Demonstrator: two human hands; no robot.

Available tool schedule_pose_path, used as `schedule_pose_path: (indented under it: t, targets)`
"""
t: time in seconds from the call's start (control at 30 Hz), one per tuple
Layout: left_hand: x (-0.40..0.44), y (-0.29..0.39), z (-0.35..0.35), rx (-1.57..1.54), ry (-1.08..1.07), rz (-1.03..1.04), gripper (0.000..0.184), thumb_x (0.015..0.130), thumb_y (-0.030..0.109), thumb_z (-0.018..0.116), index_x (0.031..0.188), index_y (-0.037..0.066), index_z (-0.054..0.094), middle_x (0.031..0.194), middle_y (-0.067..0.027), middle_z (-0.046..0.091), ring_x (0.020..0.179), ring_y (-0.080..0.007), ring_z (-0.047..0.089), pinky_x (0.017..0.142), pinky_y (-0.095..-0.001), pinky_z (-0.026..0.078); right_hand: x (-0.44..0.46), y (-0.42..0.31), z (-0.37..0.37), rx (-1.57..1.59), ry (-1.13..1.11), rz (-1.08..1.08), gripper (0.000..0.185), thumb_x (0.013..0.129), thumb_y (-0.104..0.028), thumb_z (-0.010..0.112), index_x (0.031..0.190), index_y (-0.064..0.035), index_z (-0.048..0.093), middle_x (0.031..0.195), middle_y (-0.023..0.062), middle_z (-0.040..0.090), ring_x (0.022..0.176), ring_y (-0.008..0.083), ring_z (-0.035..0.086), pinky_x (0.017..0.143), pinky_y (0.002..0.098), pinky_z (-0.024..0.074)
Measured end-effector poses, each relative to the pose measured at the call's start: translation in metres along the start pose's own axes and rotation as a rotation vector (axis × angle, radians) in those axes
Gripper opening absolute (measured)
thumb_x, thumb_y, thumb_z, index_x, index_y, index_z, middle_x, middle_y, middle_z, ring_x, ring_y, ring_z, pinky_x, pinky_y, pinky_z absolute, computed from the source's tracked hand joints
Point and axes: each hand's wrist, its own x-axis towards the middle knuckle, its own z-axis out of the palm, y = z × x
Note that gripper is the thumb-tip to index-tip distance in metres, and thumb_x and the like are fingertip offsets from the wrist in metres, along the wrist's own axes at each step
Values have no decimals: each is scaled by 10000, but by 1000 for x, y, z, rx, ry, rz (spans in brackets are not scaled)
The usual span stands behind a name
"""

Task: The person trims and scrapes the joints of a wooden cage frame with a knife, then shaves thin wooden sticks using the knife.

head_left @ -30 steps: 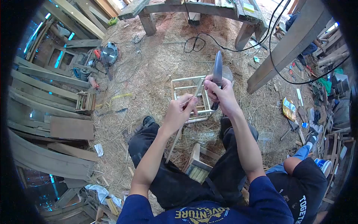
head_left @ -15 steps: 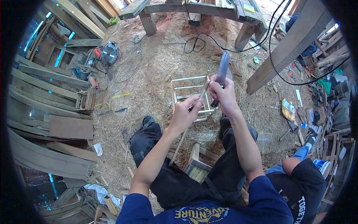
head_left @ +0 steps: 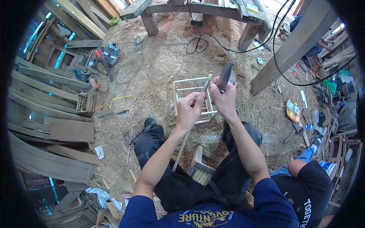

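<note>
My left hand is closed around a thin wooden strip, which slants from between my legs up past my fingers. The strip's upper end points away from me, close to my right hand. In my right hand, closed on its handle, is a knife with a broad dark blade pointing up and away. The two hands are nearly touching. Beyond and below them a small frame of pale sticks stands on the ground, partly hidden by my hands.
A small wooden piece with pale slats sits between my legs. At left lie a circular saw and boards. A wooden bench and post with a hanging cable stand ahead. Another person sits close at right.
The knife blade has tipped lower and turned, showing a darker face. My right hand has shifted slightly toward me, and my left hand has moved slightly, still on the strip.
</note>
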Motion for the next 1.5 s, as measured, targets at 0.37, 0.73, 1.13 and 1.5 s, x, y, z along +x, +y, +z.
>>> schedule_pose_path:
  t: [0.37,0.73,1.13,1.5]
  targets:
    - [-3,1,-9,56,-7,6,306,1043,291,575,1077,6,682,546,43,512,470,-28,472,441,-216,354,2,-17,5,-36,-57,132,227,933,-244,732,981,-34,660,767,-42,582,679,32,499,564,226,392]
    - [-1,-5,-12,36,-105,-66,284,1063,267,532,1078,20,670,560,41,513,467,-30,454,437,-220,328,6,-15,1,-371,-96,-215,171,965,-154,647,916,9,629,665,19,565,599,64,478,530,272,375]
    - [14,-5,-25,-234,29,-195,337,1074,329,471,1057,24,613,580,-4,510,510,-62,456,496,-231,350,-2,-11,5,-410,-132,-122,226,888,-111,688,756,13,554,609,-13,466,600,57,418,536,271,357]
    - [9,-9,-17,-250,-147,-184,267,1068,257,485,1200,40,569,727,-29,591,632,-75,536,560,-220,403,1,-22,-4,-292,-305,211,219,918,-204,740,967,-16,640,767,-42,573,707,51,507,660,247,432]
